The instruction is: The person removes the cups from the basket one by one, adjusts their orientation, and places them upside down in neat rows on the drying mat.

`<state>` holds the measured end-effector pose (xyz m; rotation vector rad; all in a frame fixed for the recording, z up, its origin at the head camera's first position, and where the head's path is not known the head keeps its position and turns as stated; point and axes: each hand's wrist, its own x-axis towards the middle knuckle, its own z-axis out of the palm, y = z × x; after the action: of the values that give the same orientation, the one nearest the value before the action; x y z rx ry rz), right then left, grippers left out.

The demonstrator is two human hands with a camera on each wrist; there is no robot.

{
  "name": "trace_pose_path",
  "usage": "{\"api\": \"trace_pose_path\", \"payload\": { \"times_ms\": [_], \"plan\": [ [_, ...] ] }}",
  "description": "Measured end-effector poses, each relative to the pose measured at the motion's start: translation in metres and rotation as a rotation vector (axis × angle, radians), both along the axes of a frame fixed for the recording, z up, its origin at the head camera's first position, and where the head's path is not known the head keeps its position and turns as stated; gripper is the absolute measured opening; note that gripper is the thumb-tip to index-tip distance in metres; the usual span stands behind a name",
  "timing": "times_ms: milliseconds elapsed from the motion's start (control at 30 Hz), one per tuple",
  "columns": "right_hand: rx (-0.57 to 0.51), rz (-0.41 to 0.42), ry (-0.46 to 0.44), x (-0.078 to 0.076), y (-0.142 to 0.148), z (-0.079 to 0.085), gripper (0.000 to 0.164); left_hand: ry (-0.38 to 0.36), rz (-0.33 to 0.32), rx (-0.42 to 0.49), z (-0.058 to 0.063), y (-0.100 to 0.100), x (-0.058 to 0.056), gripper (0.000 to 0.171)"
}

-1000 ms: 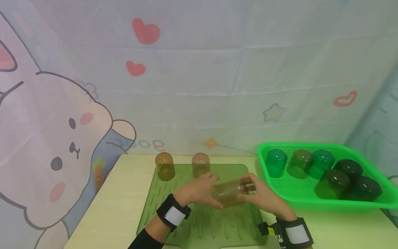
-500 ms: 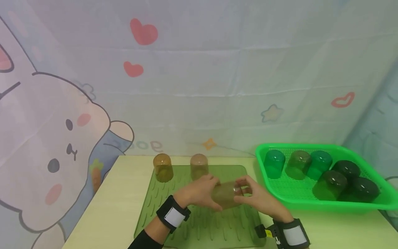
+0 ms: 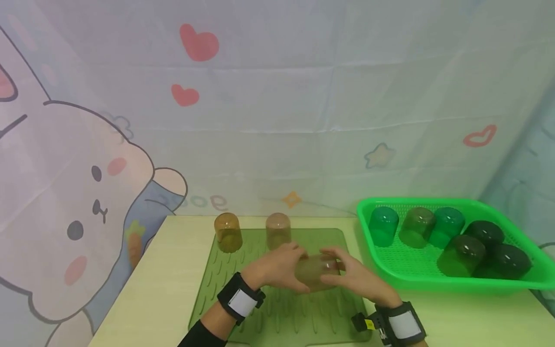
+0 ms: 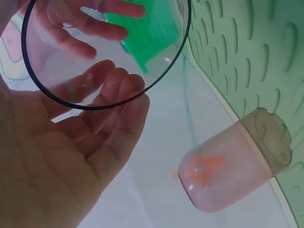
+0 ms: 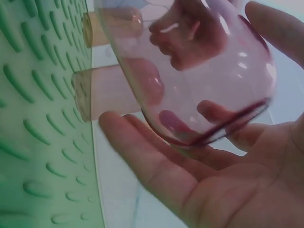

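Observation:
A clear pinkish glass [image 3: 313, 273] is held on its side between both hands, low over the green ridged mat [image 3: 277, 315]. My left hand [image 3: 279, 269] grips it near the mouth; in the left wrist view its fingers curl beneath the dark-looking rim [image 4: 183, 42]. At the other end, my right hand [image 3: 356, 278] has thumb and fingers round the glass's base [image 5: 228, 126], as the right wrist view shows. An upside-down pink glass [image 3: 278, 231] stands on the mat just behind the left hand, with an upside-down amber glass [image 3: 228, 233] left of it.
At the right, a bright green basket [image 3: 377, 270] contains several upside-down glasses, among them a teal one [image 3: 383, 226] and a dark one [image 3: 505, 260]. A printed cloth [image 3: 277, 120] hangs behind the pale table [image 3: 138, 299].
My right hand has shifted left, farther over the base end of the glass. The left hand keeps its grip with little movement.

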<state>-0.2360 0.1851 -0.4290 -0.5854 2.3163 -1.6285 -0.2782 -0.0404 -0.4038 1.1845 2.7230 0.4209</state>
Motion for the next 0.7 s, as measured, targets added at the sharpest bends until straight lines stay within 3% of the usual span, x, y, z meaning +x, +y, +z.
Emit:
{"api": "trace_pose_path", "payload": {
  "times_ms": [367, 533, 700],
  "plan": [
    [0.019, -0.024, 0.045, -0.002, -0.003, -0.004, 0.057, -0.012, 0.023, -0.008, -0.001, -0.001, 0.003, 0.077],
    [0.176, -0.075, 0.208, -0.007, -0.001, 0.008, 0.059, -0.024, 0.051, -0.014, 0.0, -0.013, 0.002, 0.085],
    [0.409, -0.122, 0.339, -0.012, -0.002, 0.024, 0.062, -0.113, 0.096, -0.065, -0.001, -0.034, -0.001, 0.072]
  ]
}}
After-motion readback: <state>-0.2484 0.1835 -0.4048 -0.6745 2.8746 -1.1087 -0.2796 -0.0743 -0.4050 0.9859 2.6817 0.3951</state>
